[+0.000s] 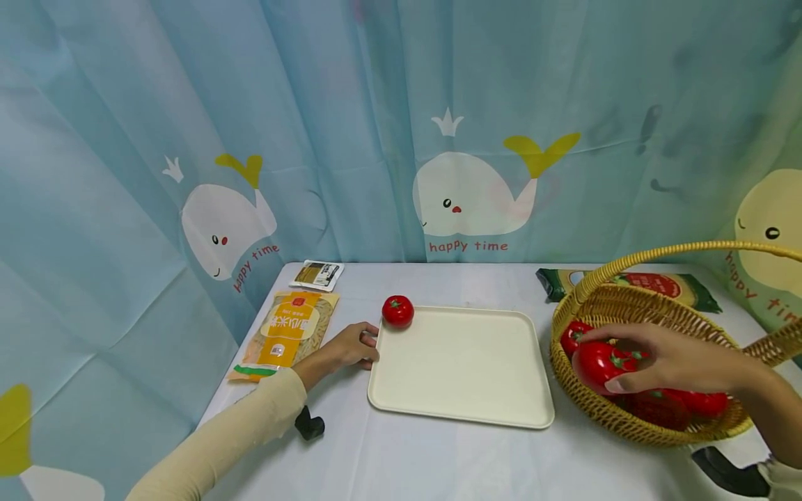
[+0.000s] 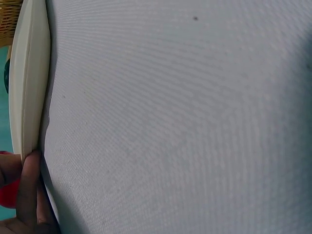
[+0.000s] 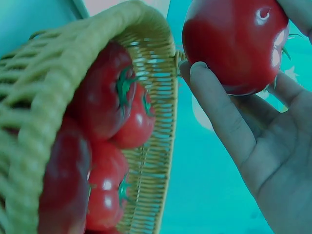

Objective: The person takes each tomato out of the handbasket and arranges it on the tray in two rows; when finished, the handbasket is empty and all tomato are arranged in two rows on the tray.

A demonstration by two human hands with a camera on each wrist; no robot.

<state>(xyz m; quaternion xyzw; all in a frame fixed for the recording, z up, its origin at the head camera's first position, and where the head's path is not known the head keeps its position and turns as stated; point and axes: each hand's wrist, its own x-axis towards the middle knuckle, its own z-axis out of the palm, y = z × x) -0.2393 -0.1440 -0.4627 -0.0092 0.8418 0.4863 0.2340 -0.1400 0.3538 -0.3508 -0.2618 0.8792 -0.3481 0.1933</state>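
A cream tray (image 1: 460, 365) lies in the middle of the white table, with one red tomato (image 1: 397, 310) at its far left corner. My left hand (image 1: 351, 346) rests at the tray's left edge, fingers touching the rim (image 2: 29, 97); a finger (image 2: 29, 185) shows against it in the left wrist view. My right hand (image 1: 664, 358) grips a red tomato (image 1: 598, 365) (image 3: 234, 44) just above the left side of a wicker basket (image 1: 651, 313) (image 3: 156, 112). Several more tomatoes (image 3: 112, 112) lie inside the basket.
A yellow noodle packet (image 1: 289, 332) and a small sachet (image 1: 318, 274) lie left of the tray. A green and red packet (image 1: 651, 284) lies behind the basket. The basket's handle (image 1: 689, 250) arches above my right hand. A whale-print curtain (image 1: 464, 195) backs the table.
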